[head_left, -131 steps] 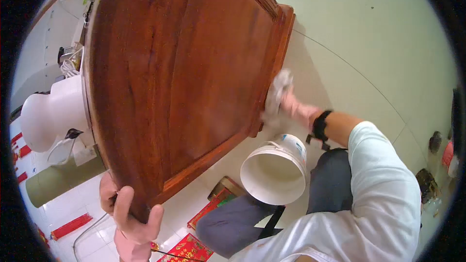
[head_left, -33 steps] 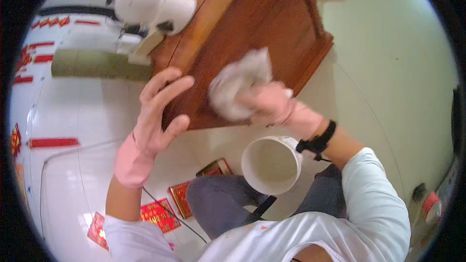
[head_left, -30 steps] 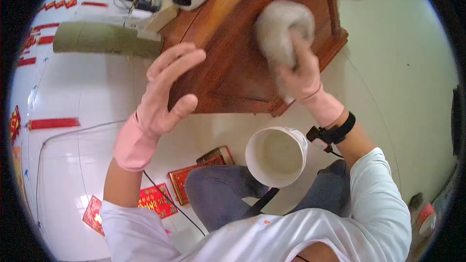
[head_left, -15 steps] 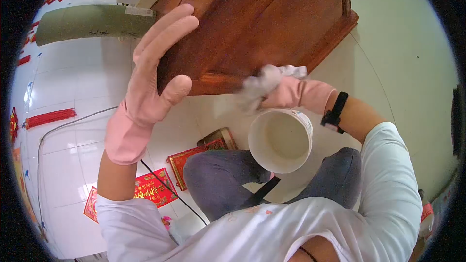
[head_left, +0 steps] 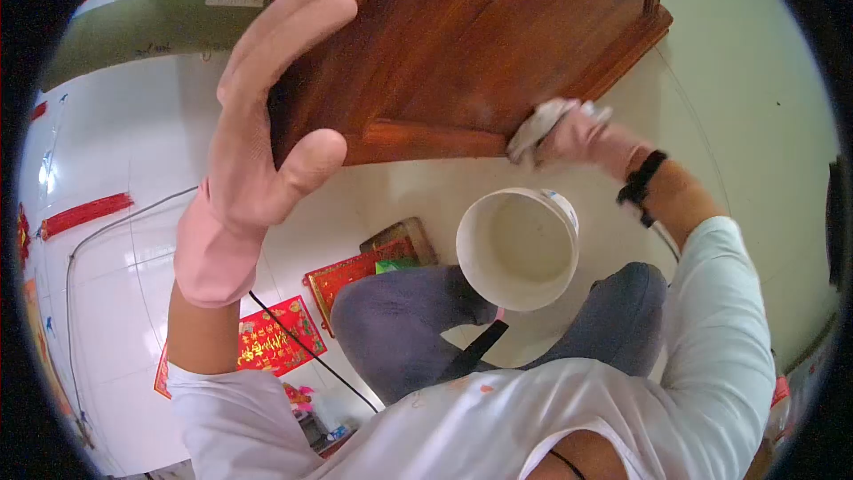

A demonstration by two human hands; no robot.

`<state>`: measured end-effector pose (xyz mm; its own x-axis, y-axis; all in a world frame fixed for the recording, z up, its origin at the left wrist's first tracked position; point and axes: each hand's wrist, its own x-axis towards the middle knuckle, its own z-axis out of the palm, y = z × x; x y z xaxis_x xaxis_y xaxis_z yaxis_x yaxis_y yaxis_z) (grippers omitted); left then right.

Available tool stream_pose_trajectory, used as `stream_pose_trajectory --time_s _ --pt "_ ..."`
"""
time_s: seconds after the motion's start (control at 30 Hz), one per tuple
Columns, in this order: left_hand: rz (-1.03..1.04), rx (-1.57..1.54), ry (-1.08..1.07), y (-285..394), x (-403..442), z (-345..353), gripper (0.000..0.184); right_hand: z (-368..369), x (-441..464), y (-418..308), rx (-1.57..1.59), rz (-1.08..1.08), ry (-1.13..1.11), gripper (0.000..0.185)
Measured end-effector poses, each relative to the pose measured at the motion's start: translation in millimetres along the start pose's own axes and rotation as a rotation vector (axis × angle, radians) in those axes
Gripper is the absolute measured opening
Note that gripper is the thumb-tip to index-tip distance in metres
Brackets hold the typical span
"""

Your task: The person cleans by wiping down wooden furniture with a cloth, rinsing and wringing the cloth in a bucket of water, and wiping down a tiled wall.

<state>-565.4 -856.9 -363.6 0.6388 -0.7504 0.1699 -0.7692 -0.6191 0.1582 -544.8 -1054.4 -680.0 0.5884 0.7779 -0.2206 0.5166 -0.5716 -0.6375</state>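
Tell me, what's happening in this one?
Someone in pink gloves is working beside a reddish-brown wooden panel. The right hand holds a bunched, pale cloth at the panel's lower edge. The left hand is open and holds nothing, near the panel's left side; whether it touches is unclear. A white bucket sits between the person's legs, just below the cloth hand.

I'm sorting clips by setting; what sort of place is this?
Probably a room in a home: large wooden furniture stands on a tiled floor, and a red sheet with yellow lettering lies there.
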Motion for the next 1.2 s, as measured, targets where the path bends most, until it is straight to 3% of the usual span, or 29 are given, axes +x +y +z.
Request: stream_pose_trajectory --time_s 0.03,0.07,0.13,0.2,0.23,0.27,0.3,0.33,0.4,0.53,0.63,0.67,0.73,0.8,0.9,0.93,1.07,1.1,1.17,1.2 --pt "-0.004 0.026 -0.034 6 -1 -1 0.075 -15 -9 9 -0.013 0.005 0.013 0.032" --pt "-0.010 0.046 -0.061 9 -1 -3 0.077 17 -5 67 -0.180 -0.065 0.243 0.032" --pt "-0.052 0.054 -0.050 12 -3 -3 0.081 34 -12 180 -0.381 0.030 0.282 0.030" --pt "-0.124 0.031 0.011 15 -4 2 0.083 13 -28 204 -0.172 0.289 0.184 0.025" --pt "-0.088 0.047 -0.018 12 -3 1 0.083 9 -35 204 0.064 0.379 0.283 0.024" --pt "-0.054 0.063 -0.049 8 -1 -2 0.083 11 -38 199 0.121 0.311 0.353 0.023" --pt "-0.018 0.082 -0.077 5 0 -3 0.084 12 -41 194 0.175 0.239 0.417 0.023" --pt "-0.024 0.086 -0.069 8 1 -4 0.083 13 -39 169 0.040 0.014 0.457 0.023" --pt "-0.046 0.081 -0.062 11 1 -2 0.083 19 -33 111 0.008 -0.164 0.381 0.024" --pt "-0.021 0.072 0.011 14 2 1 0.077 33 -14 -6 0.398 0.012 -0.021 0.027" --pt "-0.037 0.084 0.000 17 0 4 0.077 82 18 9 0.370 -0.193 -0.005 0.035" --pt "-0.022 0.096 -0.011 16 -1 3 0.077 81 13 15 -0.008 -0.236 0.078 0.041" --pt "-0.018 0.098 -0.035 15 1 2 0.079 46 -5 33 0.054 -0.107 -0.115 0.052" --pt "-0.054 0.079 -0.068 17 -2 2 0.085 67 -4 92 0.399 0.063 -0.150 0.052" --pt "-0.044 0.111 -0.082 19 -1 1 0.084 45 -30 70 -0.116 -0.047 0.117 0.048" --pt "-0.049 0.111 -0.094 19 -1 1 0.084 48 -28 60 -0.112 -0.107 0.138 0.045" --pt "0.008 0.107 -0.061 15 -1 -5 0.081 100 12 25 0.167 -0.246 0.105 0.037" --pt "0.023 0.106 -0.051 13 -2 -5 0.080 78 3 7 0.116 -0.220 0.147 0.035" --pt "-0.002 0.094 -0.048 14 -6 -3 0.082 106 23 45 0.268 -0.237 -0.020 0.037" --pt "-0.004 0.103 -0.055 12 -7 -4 0.082 136 40 100 0.755 -0.338 -0.091 0.038"
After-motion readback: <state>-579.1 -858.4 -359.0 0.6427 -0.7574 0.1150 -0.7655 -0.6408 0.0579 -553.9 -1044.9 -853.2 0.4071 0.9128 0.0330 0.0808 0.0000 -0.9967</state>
